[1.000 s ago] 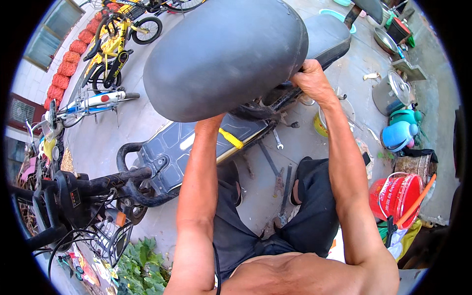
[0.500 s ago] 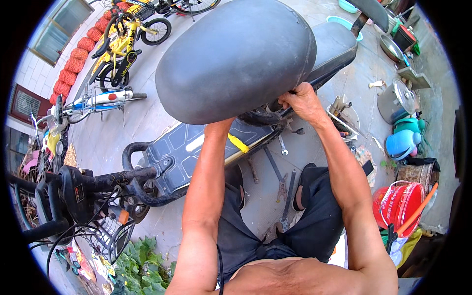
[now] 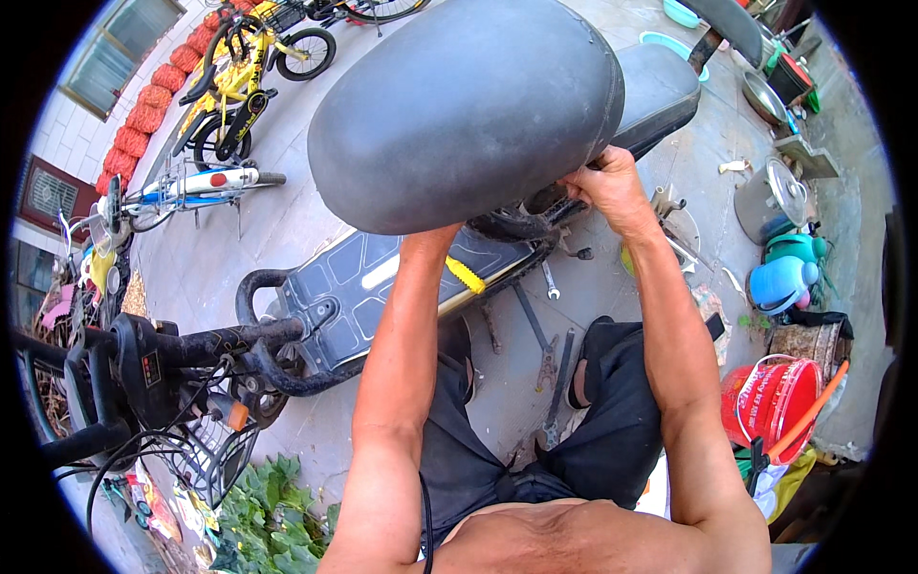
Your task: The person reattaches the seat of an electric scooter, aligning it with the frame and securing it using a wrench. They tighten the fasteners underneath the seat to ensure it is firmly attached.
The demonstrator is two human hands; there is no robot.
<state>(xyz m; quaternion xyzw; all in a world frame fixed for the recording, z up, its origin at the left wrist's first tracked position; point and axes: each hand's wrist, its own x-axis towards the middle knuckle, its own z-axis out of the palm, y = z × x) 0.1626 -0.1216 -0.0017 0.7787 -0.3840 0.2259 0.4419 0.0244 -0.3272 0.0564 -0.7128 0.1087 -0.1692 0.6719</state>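
A large black padded seat (image 3: 459, 115) is raised and tilted above an electric scooter, hiding the part beneath it. My right hand (image 3: 612, 191) is closed at the seat's lower right edge, its thumb and fingers pinched together against the rim. Under the near edge of the seat goes my left wrist (image 3: 430, 244); the fingers of that hand are hidden. Below lies the scooter's dark footboard (image 3: 349, 292), with a yellow ribbed grip-like piece (image 3: 466, 275) on it. Behind the raised seat, a second black seat (image 3: 660, 91) sits on the scooter's rear.
Wrenches (image 3: 559, 383) and a small spanner (image 3: 551, 280) lie on the paving between my feet. At right stand a red bucket (image 3: 765, 407), a blue jug (image 3: 779, 282) and a lidded metal pot (image 3: 770, 201). The handlebar (image 3: 143, 359) juts out left, near green leaves (image 3: 273, 517).
The raised seat has shifted slightly to the right and up. My right hand has moved right and a little away with its edge; my left forearm has barely moved.
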